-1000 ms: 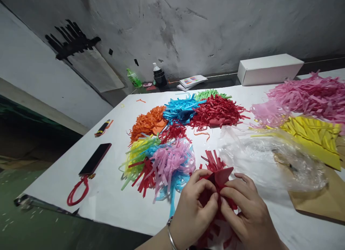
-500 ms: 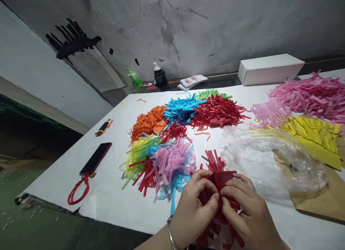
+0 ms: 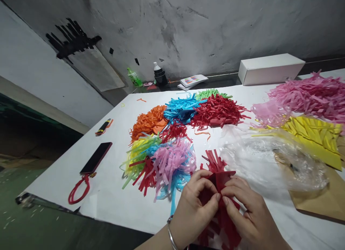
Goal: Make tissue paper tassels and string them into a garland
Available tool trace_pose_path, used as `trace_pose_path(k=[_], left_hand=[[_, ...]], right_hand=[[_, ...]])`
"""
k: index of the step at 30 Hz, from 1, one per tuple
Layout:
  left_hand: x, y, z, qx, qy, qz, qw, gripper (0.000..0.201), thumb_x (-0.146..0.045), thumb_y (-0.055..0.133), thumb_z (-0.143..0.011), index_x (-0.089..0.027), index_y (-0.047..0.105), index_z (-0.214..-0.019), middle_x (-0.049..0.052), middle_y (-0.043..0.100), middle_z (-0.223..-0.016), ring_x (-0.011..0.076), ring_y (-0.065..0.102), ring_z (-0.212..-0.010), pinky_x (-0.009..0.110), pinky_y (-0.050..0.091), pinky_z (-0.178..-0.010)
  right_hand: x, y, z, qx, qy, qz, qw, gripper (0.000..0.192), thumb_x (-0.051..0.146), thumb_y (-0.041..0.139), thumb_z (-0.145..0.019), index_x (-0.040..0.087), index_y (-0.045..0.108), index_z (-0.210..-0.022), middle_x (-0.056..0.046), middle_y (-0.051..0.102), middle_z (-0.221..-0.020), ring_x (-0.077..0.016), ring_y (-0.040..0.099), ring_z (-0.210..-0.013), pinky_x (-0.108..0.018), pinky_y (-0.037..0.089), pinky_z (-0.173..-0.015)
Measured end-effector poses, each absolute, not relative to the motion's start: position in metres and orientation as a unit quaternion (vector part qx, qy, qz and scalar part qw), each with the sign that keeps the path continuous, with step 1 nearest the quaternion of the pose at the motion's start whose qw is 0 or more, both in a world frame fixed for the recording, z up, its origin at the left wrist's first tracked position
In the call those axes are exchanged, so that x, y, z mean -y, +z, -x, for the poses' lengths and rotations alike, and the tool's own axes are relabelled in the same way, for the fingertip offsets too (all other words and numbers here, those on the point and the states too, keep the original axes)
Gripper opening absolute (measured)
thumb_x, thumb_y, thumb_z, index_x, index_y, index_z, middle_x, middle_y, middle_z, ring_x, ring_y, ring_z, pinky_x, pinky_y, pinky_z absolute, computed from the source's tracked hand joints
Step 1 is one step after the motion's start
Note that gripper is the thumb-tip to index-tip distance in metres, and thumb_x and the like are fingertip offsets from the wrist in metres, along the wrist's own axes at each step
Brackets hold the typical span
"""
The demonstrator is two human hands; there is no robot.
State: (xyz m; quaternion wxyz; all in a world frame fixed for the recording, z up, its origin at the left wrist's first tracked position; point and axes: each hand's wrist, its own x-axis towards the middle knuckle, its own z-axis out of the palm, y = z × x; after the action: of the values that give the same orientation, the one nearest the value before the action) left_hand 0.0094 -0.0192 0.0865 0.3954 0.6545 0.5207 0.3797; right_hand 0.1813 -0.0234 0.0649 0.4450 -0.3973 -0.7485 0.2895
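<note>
Between my two hands is a red tissue paper tassel (image 3: 222,178), its fringe strips spreading out above and below my fingers. My left hand (image 3: 198,207), with a silver bangle at the wrist, pinches the paper between thumb and fingers. Close against it, my right hand (image 3: 246,207) grips the same red paper, its thumb near the left thumb. Part of the paper is hidden by my fingers. To the left lies a pile of mixed tassels (image 3: 172,156) in pink, red, yellow, green and blue.
Orange (image 3: 148,122), blue (image 3: 180,108) and red fringe bundles (image 3: 219,111) lie farther back. A clear plastic bag (image 3: 258,160), yellow fringed paper (image 3: 312,135) and pink fringe (image 3: 309,95) are at right. A phone (image 3: 96,158) and a cutter (image 3: 103,127) rest at left; a white box (image 3: 271,69) stands behind.
My right hand has shifted slightly, with its thumb and fingers moving along the red paper. The lower red strips look more gathered together. My left hand has stayed nearly still.
</note>
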Motion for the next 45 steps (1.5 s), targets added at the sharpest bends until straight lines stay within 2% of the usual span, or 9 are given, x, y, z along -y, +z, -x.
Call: trace_pose_path(k=[10,17,25,28,33,45], left_hand=[[0.0201,0.0870,-0.0105,-0.515,0.379,-0.648,0.414,0.006,-0.016,0.063,-0.081,-0.020,0.065,-0.076,0.008,0.065,-0.108,0.0232,0.061,-0.109,0.031,0.047,-0.092],[0.0178,0.0888,-0.0092,-0.496,0.373,-0.658,0.426,0.004,-0.018,0.065,-0.082,-0.019,0.065,-0.078,0.008,0.065,-0.107,0.0221,0.062,-0.105,0.030,0.046,-0.090],[0.0115,0.0848,-0.0092,-0.480,0.376,-0.677,0.411,0.011,-0.008,0.057,-0.073,-0.019,0.060,-0.069,0.007,0.064,-0.096,0.0201,0.063,-0.093,0.028,0.048,-0.081],[0.0125,0.0857,-0.0097,-0.489,0.377,-0.671,0.410,0.011,-0.010,0.057,-0.076,-0.019,0.060,-0.070,0.007,0.064,-0.098,0.0205,0.063,-0.094,0.029,0.048,-0.082],[0.0144,0.0891,-0.0096,-0.489,0.356,-0.665,0.437,0.007,-0.023,0.068,-0.081,-0.019,0.065,-0.076,0.008,0.064,-0.105,0.0237,0.062,-0.103,0.032,0.047,-0.089],[0.0117,0.0840,-0.0096,-0.482,0.352,-0.669,0.443,0.009,-0.016,0.059,-0.080,-0.019,0.058,-0.071,0.007,0.062,-0.099,0.0219,0.061,-0.097,0.031,0.046,-0.085]], right_hand=[[0.0215,0.0646,-0.1811,0.755,0.274,0.393,0.447,0.018,0.011,0.049,-0.094,0.023,0.059,-0.085,0.003,0.063,-0.080,-0.0141,0.061,-0.076,-0.034,0.043,-0.086],[0.0220,0.0615,-0.1791,0.783,0.187,0.386,0.451,0.017,0.006,0.049,-0.090,0.022,0.054,-0.085,0.004,0.060,-0.076,-0.0135,0.058,-0.071,-0.040,0.038,-0.093],[0.0211,0.0662,-0.1813,0.784,0.174,0.398,0.444,0.019,0.004,0.049,-0.087,0.021,0.052,-0.081,0.004,0.058,-0.073,-0.0127,0.058,-0.068,-0.037,0.040,-0.087],[0.0205,0.0657,-0.1840,0.781,0.155,0.405,0.449,0.018,0.005,0.050,-0.088,0.022,0.054,-0.083,0.003,0.059,-0.075,-0.0136,0.058,-0.070,-0.036,0.041,-0.084],[0.0221,0.0654,-0.1830,0.796,0.161,0.386,0.437,0.017,0.006,0.049,-0.090,0.022,0.053,-0.086,0.003,0.060,-0.076,-0.0142,0.058,-0.070,-0.038,0.040,-0.088],[0.0233,0.0644,-0.1827,0.793,0.176,0.383,0.440,0.020,0.003,0.047,-0.087,0.022,0.053,-0.082,0.003,0.059,-0.074,-0.0136,0.056,-0.069,-0.035,0.043,-0.083]])
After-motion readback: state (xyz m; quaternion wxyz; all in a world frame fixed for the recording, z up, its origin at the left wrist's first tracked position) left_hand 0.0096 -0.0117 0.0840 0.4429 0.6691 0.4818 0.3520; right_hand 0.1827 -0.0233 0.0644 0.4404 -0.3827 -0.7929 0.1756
